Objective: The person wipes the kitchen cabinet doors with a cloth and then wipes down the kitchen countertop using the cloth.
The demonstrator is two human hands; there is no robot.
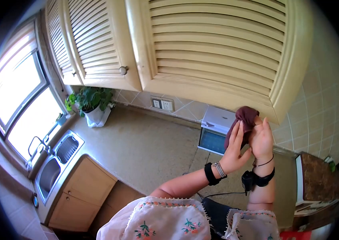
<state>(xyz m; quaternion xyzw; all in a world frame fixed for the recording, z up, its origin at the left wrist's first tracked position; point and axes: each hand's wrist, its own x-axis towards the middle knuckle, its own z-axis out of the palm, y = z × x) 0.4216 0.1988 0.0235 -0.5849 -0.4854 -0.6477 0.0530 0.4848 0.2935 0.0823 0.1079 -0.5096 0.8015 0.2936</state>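
Observation:
A dark maroon cloth [248, 115] is bunched between my two hands, just below the lower right corner of the louvered cabinet door [217, 44]. My left hand [234, 154] presses on the cloth with its fingers nearly straight, and part of the fabric shows beyond them. On the other side, my right hand [262, 138] has its palm turned toward me and its fingers slightly bent against the cloth. Some fingertips and the cloth's far side are hidden. Whether the cloth touches the cabinet edge I cannot tell.
A white box with a blue-tinted front [212, 140] stands on the counter [145, 136] behind my hands. A potted plant [93, 100], a double sink [49, 176] and a window are at left. A brown-topped unit [319, 178] stands at right. A black cable [225, 194] runs near my forearms.

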